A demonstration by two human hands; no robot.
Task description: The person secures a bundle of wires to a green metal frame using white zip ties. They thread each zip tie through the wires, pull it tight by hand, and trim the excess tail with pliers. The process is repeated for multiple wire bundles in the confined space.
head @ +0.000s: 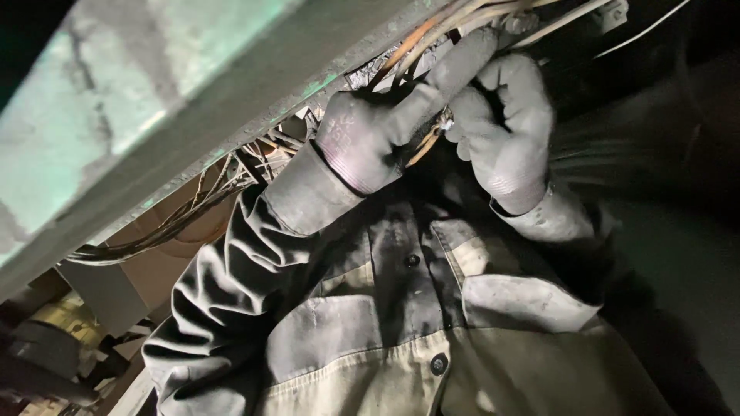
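Copper-toned wires (432,35) run diagonally, lower-left to upper-right; left hand (378,131) and right hand (505,127) pinch them.

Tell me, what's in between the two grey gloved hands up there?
In the head view, thin orange-brown wires run between the left grey gloved hand and the right grey gloved hand; both hands touch them.

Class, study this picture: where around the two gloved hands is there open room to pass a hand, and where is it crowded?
Open room shows right of the right hand, in the dark space beside its sleeve. It is crowded where the left hand and right hand grip the wire bundle, tight under the green-painted beam. More wires fill the gap along the beam's lower edge, left of the left sleeve.
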